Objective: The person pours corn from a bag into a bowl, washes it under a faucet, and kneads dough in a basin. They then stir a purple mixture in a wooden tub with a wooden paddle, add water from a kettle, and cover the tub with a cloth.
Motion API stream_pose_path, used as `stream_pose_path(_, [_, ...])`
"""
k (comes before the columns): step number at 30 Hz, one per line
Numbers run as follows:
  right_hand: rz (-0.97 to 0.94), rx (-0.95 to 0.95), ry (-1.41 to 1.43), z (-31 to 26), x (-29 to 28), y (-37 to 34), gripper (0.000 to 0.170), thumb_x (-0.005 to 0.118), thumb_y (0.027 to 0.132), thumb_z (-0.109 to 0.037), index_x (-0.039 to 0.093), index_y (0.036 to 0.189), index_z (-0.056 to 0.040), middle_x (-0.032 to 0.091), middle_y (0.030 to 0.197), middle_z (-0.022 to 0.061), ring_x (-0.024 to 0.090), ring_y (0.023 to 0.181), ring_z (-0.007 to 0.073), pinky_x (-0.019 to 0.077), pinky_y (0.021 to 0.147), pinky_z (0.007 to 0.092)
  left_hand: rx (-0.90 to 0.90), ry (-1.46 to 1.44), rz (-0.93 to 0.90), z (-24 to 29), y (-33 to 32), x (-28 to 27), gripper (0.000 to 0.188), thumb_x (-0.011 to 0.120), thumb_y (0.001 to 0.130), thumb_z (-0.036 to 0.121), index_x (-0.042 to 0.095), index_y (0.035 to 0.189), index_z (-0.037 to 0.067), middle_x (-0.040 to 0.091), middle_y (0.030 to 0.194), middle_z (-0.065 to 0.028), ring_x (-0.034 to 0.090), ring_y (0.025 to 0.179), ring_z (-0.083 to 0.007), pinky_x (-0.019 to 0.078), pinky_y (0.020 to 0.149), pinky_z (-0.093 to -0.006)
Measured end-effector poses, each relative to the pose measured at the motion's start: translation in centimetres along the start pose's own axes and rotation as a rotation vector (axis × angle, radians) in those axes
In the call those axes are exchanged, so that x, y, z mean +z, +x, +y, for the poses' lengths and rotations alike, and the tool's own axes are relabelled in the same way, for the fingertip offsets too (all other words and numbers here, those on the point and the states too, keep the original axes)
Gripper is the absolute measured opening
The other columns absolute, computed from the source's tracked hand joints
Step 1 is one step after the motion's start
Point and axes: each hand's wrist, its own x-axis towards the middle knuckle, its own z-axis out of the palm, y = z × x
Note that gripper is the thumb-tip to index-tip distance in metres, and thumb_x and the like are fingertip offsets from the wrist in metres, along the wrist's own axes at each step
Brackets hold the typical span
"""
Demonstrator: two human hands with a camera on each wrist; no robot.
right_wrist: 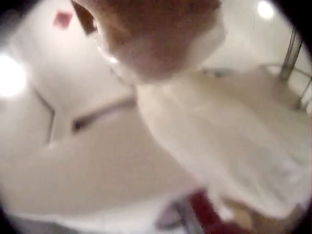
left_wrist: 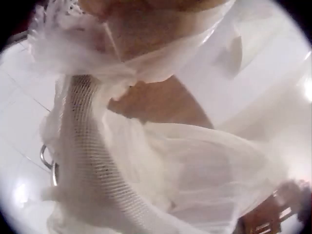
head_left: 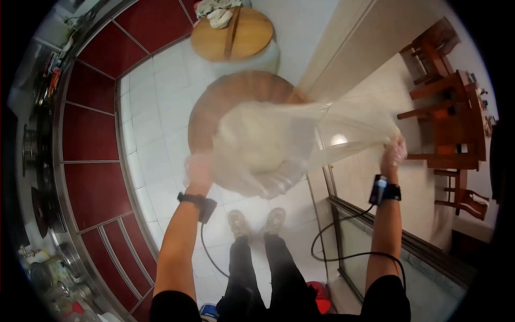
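A pale translucent cloth or sheet (head_left: 300, 123), blurred by motion, stretches between the two hands over a round brown stool or table top (head_left: 209, 112). My right hand (head_left: 395, 152) pinches its far corner, drawn out to the right. At the left edge of the pale bundle is my left hand (head_left: 199, 170), blurred in the head view. The left wrist view shows a ribbed mesh rim (left_wrist: 97, 156) beside the pale material (left_wrist: 195, 165), below the left hand (left_wrist: 151, 29). In the right wrist view the material (right_wrist: 219, 136) hangs from the right hand (right_wrist: 156, 44).
Behind stands a round wooden board (head_left: 252, 35) with cloths (head_left: 220, 19) on it. Red cabinets (head_left: 88, 134) line the left side. A door frame and glass panel stand at the right, with wooden chairs (head_left: 434, 107) beyond. A red object (head_left: 320, 297) lies near the feet.
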Motion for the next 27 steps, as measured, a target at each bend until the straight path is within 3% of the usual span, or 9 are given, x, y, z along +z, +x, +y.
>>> stream_pose_path(2, [0.062, -0.204, -1.048, 12.8, -7.4, -0.9, 0.021, 0.047, 0.085, -0.021, 0.057, 0.084, -0.0017, 0.06, 0.075, 0.0109, 0.056, 0.072, 0.0252, 0.0448, 0.063, 0.0335, 0.099, -0.192, 0.737, -4.3, -1.2, 4.0, 0.013, 0.044, 0.087, 0.014, 0.052, 0.091, 0.005, 0.055, 0.094, -0.0165, 0.057, 0.088, -0.0269, 0.0466, 0.073, -0.0391])
stream_pose_path(4, [-0.538, -0.016, -1.725, 26.7, -13.2, -3.3, 0.023, 0.049, 0.083, -0.019, 0.059, 0.091, -0.0006, 0.063, 0.086, 0.0126, 0.058, 0.082, 0.0276, 0.0467, 0.067, 0.0342, -0.221, -0.897, 0.793, -10.9, -2.4, 7.7, 0.017, 0.046, 0.087, 0.015, 0.054, 0.094, 0.002, 0.058, 0.091, -0.017, 0.057, 0.083, -0.0303, 0.0462, 0.072, -0.0398])
stream_pose_path(7, [0.249, 0.336, -0.151, 16.5, -7.4, -8.2, 0.023, 0.046, 0.083, -0.012, 0.056, 0.099, 0.001, 0.058, 0.093, 0.0087, 0.054, 0.086, 0.0203, 0.0436, 0.077, 0.0297, -0.539, -0.883, 0.531, -18.5, -7.5, 13.7, 0.017, 0.051, 0.084, 0.017, 0.057, 0.094, 0.004, 0.06, 0.089, -0.0148, 0.057, 0.08, -0.0291, 0.0464, 0.071, -0.0386])
stream_pose_path(9, [-0.254, 0.245, -0.564, 3.9, -2.9, -8.9, 0.019, 0.047, 0.085, -0.012, 0.054, 0.099, 0.0003, 0.054, 0.092, 0.0069, 0.05, 0.085, 0.0171, 0.0423, 0.078, 0.0287, -0.46, -0.152, 0.125, -19.6, -11.1, 17.3, 0.018, 0.055, 0.082, 0.019, 0.058, 0.091, 0.004, 0.06, 0.089, -0.0133, 0.058, 0.082, -0.0269, 0.0456, 0.072, -0.0384])
stream_pose_path(10, [-0.16, 0.179, 0.307, 8.3, 0.0, -11.3, 0.021, 0.052, 0.085, -0.015, 0.051, 0.101, -0.0018, 0.051, 0.092, 0.0056, 0.05, 0.082, 0.0177, 0.0443, 0.074, 0.03, -0.406, 0.209, -0.066, -19.8, -11.0, 17.5, 0.018, 0.056, 0.08, 0.02, 0.058, 0.089, 0.005, 0.06, 0.088, -0.0126, 0.058, 0.083, -0.0258, 0.0452, 0.072, -0.0382])
stream_pose_path(13, [-0.612, 0.725, 1.114, -1.2, 8.0, -11.6, 0.028, 0.053, 0.083, -0.023, 0.048, 0.105, -0.0066, 0.049, 0.085, 0.0024, 0.049, 0.072, 0.0139, 0.0455, 0.066, 0.024, -0.511, -0.387, 0.45, -9.4, -11.4, 7.9, 0.021, 0.06, 0.077, 0.026, 0.06, 0.086, 0.007, 0.06, 0.094, -0.0104, 0.056, 0.09, -0.0278, 0.0434, 0.078, -0.0373])
stream_pose_path(18, [-0.514, -1.281, -1.065, -3.7, 22.8, -7.2, 0.029, 0.048, 0.087, -0.024, 0.05, 0.113, -0.0105, 0.054, 0.077, -0.0003, 0.053, 0.066, 0.0138, 0.0447, 0.062, 0.025, 0.244, -0.145, 0.544, -2.3, -5.4, -0.3, 0.027, 0.059, 0.074, 0.028, 0.062, 0.099, 0.018, 0.058, 0.105, -0.0107, 0.044, 0.111, -0.0281, 0.0317, 0.092, -0.0474])
stream_pose_path(23, [-0.809, -0.659, -1.278, -6.6, 29.3, -3.0, 0.022, 0.047, 0.086, -0.021, 0.055, 0.102, -0.0087, 0.056, 0.078, 0.003, 0.054, 0.068, 0.0169, 0.0456, 0.06, 0.028, 0.324, 0.095, 0.267, 0.3, -0.3, -2.1, 0.02, 0.055, 0.075, 0.026, 0.066, 0.09, 0.019, 0.059, 0.107, -0.0107, 0.043, 0.116, -0.0279, 0.0264, 0.097, -0.05])
stream_pose_path(27, [-0.907, -0.794, -1.273, -3.7, 29.5, -3.8, 0.018, 0.047, 0.085, -0.017, 0.054, 0.098, -0.0067, 0.056, 0.079, 0.0035, 0.053, 0.07, 0.0153, 0.0447, 0.06, 0.0254, 0.283, 0.144, 0.022, 0.2, 4.1, 4.2, 0.018, 0.052, 0.076, 0.018, 0.066, 0.087, 0.016, 0.062, 0.101, -0.0094, 0.053, 0.102, -0.0256, 0.0372, 0.087, -0.0459])
